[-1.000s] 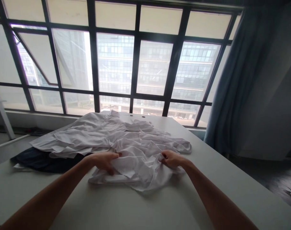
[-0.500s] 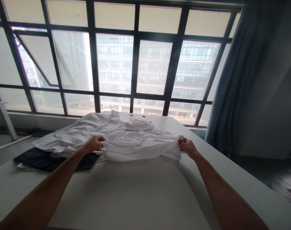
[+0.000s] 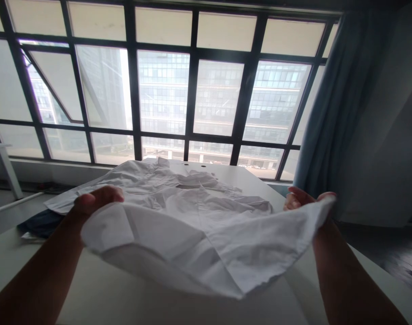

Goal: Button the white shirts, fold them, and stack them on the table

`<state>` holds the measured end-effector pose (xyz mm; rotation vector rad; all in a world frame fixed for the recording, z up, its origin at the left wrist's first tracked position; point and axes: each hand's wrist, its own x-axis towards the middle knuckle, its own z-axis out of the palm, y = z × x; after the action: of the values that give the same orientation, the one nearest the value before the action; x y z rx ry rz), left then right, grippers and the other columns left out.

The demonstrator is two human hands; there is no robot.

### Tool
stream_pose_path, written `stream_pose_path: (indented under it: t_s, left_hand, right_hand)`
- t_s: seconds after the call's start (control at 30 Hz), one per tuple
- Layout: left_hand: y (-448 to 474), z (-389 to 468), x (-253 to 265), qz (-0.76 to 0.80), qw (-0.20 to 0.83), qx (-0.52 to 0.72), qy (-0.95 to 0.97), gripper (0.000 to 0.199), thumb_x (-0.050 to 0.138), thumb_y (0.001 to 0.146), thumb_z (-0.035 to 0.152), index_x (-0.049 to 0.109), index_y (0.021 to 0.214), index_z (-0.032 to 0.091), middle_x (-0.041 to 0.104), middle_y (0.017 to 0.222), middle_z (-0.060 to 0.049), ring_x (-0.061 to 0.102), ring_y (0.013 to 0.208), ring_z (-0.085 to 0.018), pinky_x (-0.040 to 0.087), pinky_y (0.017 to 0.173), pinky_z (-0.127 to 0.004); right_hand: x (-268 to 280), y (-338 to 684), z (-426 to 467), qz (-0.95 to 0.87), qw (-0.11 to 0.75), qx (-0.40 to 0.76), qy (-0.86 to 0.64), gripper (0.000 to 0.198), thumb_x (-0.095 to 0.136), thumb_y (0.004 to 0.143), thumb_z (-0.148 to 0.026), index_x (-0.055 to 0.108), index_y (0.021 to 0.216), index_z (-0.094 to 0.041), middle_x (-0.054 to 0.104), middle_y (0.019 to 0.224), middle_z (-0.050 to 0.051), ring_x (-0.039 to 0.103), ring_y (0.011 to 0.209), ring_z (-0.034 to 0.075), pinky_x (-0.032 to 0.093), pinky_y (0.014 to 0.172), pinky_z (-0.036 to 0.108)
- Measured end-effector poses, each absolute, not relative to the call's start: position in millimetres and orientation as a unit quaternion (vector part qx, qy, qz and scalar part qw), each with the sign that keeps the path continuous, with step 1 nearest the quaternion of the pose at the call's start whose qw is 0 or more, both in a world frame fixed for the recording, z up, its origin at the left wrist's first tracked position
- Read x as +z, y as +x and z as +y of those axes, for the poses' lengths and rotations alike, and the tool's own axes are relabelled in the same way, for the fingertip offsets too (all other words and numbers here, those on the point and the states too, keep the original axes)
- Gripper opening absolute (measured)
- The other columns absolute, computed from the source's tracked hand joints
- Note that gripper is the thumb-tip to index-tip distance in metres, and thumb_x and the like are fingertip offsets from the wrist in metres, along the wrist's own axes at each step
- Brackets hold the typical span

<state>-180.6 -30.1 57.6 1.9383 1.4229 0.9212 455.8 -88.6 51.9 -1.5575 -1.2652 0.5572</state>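
A white shirt (image 3: 199, 239) is stretched between my two hands above the near part of the table, its near edge sagging in a curve. My left hand (image 3: 99, 197) is closed on its left side, thumb on top. At the right, my right hand (image 3: 309, 201) pinches the other side, which is pulled up to a point. Behind, more rumpled white cloth (image 3: 141, 176) spreads over the table; whether it is all one piece with the held part I cannot tell. Dark navy cloth (image 3: 39, 222) lies under its left end.
The white table (image 3: 100, 289) reaches toward a large black-framed window (image 3: 134, 90), one pane of which is tilted open. A blue-grey curtain (image 3: 331, 113) hangs at the right. Another white table's leg (image 3: 9, 171) stands at the far left.
Both hands have come nearer to me, risen and moved farther apart. The near part of the shirt has been drawn toward me and lifted, and now hangs spread out between them.
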Motion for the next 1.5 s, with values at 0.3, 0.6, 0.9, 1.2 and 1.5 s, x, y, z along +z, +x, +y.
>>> stream_pose_path:
  t_s: [0.3, 0.6, 0.9, 1.2, 1.5]
  left_hand:
    - [-78, -25, 38, 0.341, 0.343, 0.190, 0.854, 0.055, 0.059, 0.078, 0.067, 0.072, 0.095, 0.016, 0.074, 0.089, -0.009, 0.068, 0.085, -0.024, 0.052, 0.078, -0.033]
    - [-19, -47, -11, 0.256, 0.166, 0.104, 0.947, 0.041, 0.072, 0.081, 0.045, 0.069, 0.117, 0.025, 0.061, 0.133, -0.009, 0.056, 0.123, -0.028, 0.040, 0.106, -0.037]
    - [14, -61, -9, 0.292, 0.092, 0.122, 0.944, 0.020, 0.056, 0.091, 0.027, 0.073, 0.098, 0.019, 0.070, 0.101, -0.008, 0.066, 0.091, -0.022, 0.049, 0.082, -0.030]
    - [49, -29, -11, 0.364, 0.176, 0.062, 0.913, 0.025, 0.062, 0.071, 0.016, 0.076, 0.091, 0.017, 0.073, 0.080, -0.005, 0.063, 0.068, -0.017, 0.042, 0.060, -0.023]
    - [47, -38, -32, 0.384, 0.164, 0.163, 0.894, 0.025, 0.060, 0.074, 0.026, 0.077, 0.092, 0.021, 0.074, 0.078, -0.002, 0.064, 0.070, -0.017, 0.040, 0.061, -0.022]
  right_hand:
    - [37, 407, -61, -0.647, 0.316, 0.454, -0.524, 0.062, 0.072, 0.072, -0.064, 0.072, 0.107, -0.013, 0.072, 0.100, 0.016, 0.070, 0.086, 0.026, 0.053, 0.087, 0.043]
    - [11, 326, -50, -0.756, 0.190, 0.360, -0.513, 0.054, 0.069, 0.073, -0.064, 0.074, 0.087, -0.012, 0.071, 0.078, 0.008, 0.065, 0.068, 0.016, 0.051, 0.063, 0.026]
    - [-9, 222, -74, -0.783, 0.162, 0.189, -0.569, 0.035, 0.057, 0.085, -0.046, 0.064, 0.067, -0.016, 0.064, 0.058, 0.002, 0.051, 0.049, 0.010, 0.029, 0.047, 0.020]
    - [-18, 216, -71, -0.777, 0.106, 0.123, -0.609, 0.026, 0.055, 0.080, -0.034, 0.073, 0.073, -0.016, 0.067, 0.066, 0.005, 0.049, 0.055, 0.011, 0.027, 0.050, 0.023]
    - [-22, 217, -73, -0.745, 0.162, 0.172, -0.624, 0.017, 0.055, 0.072, -0.023, 0.065, 0.061, -0.015, 0.058, 0.053, 0.001, 0.048, 0.051, 0.010, 0.028, 0.048, 0.021]
